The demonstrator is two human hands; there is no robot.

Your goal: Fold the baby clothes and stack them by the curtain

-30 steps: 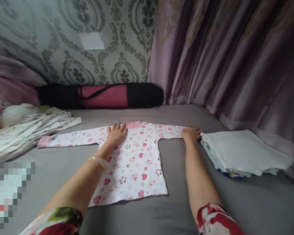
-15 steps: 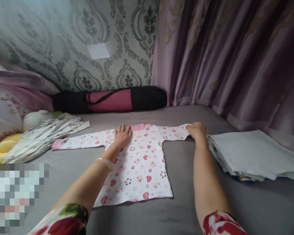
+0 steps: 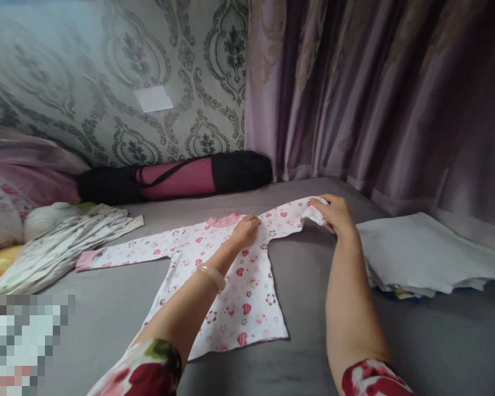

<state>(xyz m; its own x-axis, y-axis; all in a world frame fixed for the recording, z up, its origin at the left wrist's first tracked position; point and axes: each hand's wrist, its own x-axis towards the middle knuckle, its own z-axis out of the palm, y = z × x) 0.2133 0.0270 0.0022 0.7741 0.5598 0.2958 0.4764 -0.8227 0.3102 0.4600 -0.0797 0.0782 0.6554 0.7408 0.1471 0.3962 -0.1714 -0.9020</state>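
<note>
A white long-sleeved shirt with red hearts, flowers and a pink collar lies spread on the grey bed sheet. Its left sleeve stretches out flat to a pink cuff. At the shirt's right shoulder, beside the collar, my left hand has its fingers pressed together on the fabric; whether they pinch it is hard to see. My right hand grips the end of the right sleeve, which is lifted a little off the sheet, and covers that cuff.
To the right is a stack of folded pale cloths. A black and maroon long bag lies along the wall. Crumpled patterned cloth and a yellow plush item are at left; purple curtains hang behind.
My left hand has moved right from the left of the collar to the right shoulder, its spread fingers now drawn together. My right hand has raised the sleeve end slightly. The view has shifted.
</note>
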